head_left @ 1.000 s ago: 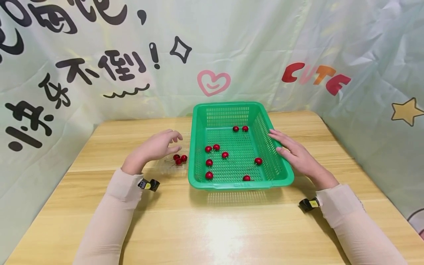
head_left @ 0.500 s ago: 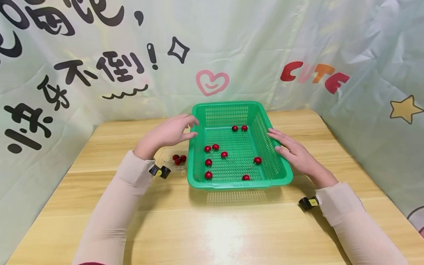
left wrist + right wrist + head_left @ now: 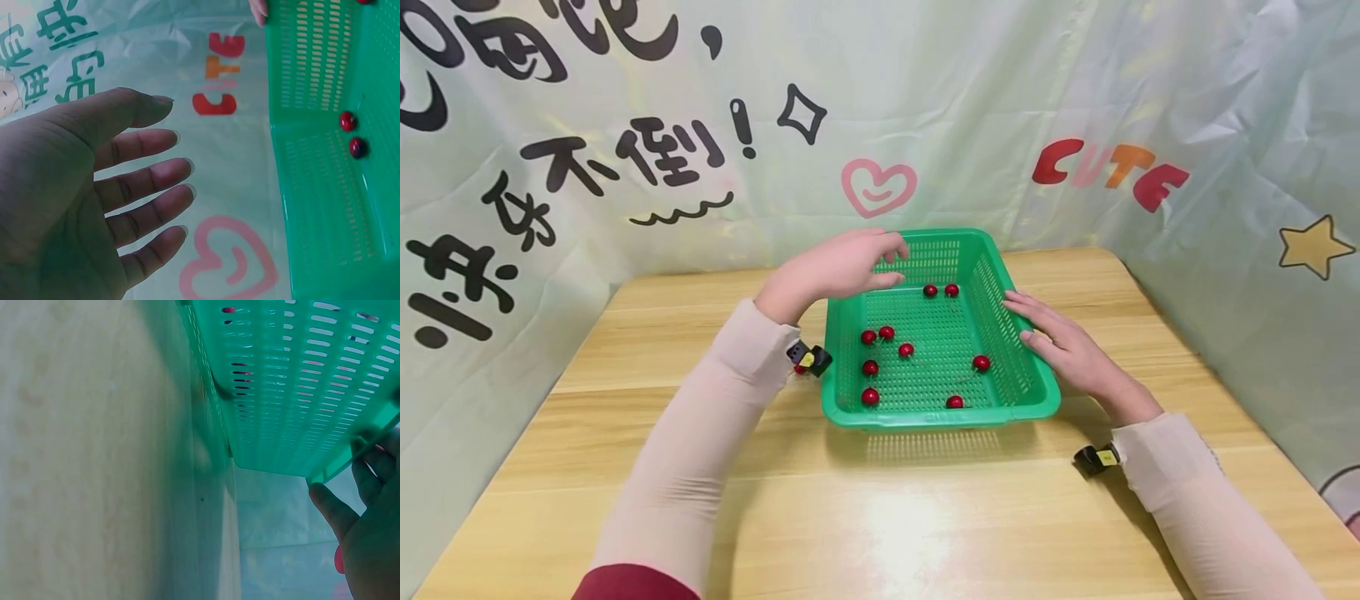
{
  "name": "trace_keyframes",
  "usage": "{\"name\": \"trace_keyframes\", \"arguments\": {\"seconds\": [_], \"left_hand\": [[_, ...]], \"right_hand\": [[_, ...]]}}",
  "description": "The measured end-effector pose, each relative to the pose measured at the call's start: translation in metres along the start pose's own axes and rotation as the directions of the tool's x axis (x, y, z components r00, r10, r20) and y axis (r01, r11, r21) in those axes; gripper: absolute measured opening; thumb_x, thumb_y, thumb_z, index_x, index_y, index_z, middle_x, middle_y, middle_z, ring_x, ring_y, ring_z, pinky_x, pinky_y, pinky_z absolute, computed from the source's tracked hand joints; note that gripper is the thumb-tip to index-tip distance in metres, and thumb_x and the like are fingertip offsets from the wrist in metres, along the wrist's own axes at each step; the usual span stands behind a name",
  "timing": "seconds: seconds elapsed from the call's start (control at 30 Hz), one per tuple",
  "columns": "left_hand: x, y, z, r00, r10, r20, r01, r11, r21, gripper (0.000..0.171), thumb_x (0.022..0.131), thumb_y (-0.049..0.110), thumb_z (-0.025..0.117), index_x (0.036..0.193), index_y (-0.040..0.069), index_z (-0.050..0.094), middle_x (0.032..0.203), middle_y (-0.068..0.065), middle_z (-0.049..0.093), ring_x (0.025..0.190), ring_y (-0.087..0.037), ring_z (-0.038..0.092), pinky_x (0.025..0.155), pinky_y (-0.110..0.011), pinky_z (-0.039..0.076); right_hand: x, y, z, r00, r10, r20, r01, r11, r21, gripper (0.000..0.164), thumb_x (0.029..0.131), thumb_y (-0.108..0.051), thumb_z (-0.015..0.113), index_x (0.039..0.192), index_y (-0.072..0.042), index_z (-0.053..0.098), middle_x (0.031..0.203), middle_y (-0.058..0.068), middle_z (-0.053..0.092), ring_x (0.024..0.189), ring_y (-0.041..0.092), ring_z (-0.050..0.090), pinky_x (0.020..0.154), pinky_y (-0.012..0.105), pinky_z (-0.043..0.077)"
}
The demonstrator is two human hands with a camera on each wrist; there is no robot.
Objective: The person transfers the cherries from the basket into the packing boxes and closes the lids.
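My left hand [image 3: 850, 265] hovers over the far left part of a green plastic basket [image 3: 940, 418]. Its fingers are spread and bent slightly, with nothing between them in the left wrist view. Several red cherries lie scattered on the basket's floor, among them a cherry [image 3: 906, 350] near the middle and a pair by the far wall, one cherry [image 3: 348, 121] of which shows in the left wrist view. On the right rim rests my right hand [image 3: 1067, 346], fingers extended and fingertips at the edge; the right wrist view shows its thumb [image 3: 334, 509] at the rim.
Left of the basket, a bit of red cherry [image 3: 800, 369] peeks out behind the left wrist's camera; whatever surrounds it is hidden by the arm. A wooden table [image 3: 790, 517] carries the basket, and a printed cloth [image 3: 955, 125] hangs behind it.
My left hand has moved from beside the small cherry group at the left, rightward and away, to over the basket. Its arm now covers most of that group. My right hand stays at the rim.
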State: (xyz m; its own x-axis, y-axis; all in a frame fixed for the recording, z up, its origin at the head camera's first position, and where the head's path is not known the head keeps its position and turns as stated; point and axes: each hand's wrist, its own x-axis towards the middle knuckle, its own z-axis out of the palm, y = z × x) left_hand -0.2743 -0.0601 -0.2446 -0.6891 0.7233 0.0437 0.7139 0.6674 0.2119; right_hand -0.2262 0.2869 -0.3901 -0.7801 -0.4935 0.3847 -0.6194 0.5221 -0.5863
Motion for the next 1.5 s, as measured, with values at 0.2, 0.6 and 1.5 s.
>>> {"name": "trace_keyframes", "arguments": {"seconds": [0.2,0.6,1.5], "left_hand": [[0.017,0.010,0.005,0.999,-0.033,0.033,0.033,0.999,0.005,0.037,0.099,0.031,0.059,0.130,0.011,0.055,0.118,-0.005,0.058,0.109,-0.019,0.054,0.096,-0.035,0.042],[0.041,0.016,0.040,0.992,-0.103,0.066,0.102,0.994,0.026,0.037,0.099,0.032,0.059,0.129,0.011,0.055,0.118,-0.004,0.058,0.105,-0.019,0.053,0.095,-0.034,0.043],[0.052,0.006,0.091,0.928,-0.246,0.279,0.199,0.962,0.185,0.048,0.099,0.037,0.058,0.141,0.015,0.049,0.140,-0.004,0.051,0.129,-0.026,0.046,0.104,-0.042,0.039]], "right_hand": [[0.001,-0.001,0.001,1.000,-0.003,0.000,0.003,1.000,-0.004,0.048,0.101,-0.010,0.050,0.148,-0.011,0.042,0.157,0.005,0.030,0.145,0.034,0.020,0.109,0.064,0.020],[0.000,0.001,0.004,1.000,-0.013,-0.009,0.013,1.000,-0.002,0.048,0.101,-0.009,0.049,0.148,-0.010,0.042,0.157,0.006,0.030,0.146,0.031,0.019,0.111,0.060,0.020],[0.000,0.000,0.002,1.000,-0.001,-0.008,0.001,1.000,-0.009,0.047,0.102,-0.010,0.048,0.149,-0.010,0.041,0.157,0.006,0.030,0.145,0.034,0.020,0.110,0.061,0.020]]}}
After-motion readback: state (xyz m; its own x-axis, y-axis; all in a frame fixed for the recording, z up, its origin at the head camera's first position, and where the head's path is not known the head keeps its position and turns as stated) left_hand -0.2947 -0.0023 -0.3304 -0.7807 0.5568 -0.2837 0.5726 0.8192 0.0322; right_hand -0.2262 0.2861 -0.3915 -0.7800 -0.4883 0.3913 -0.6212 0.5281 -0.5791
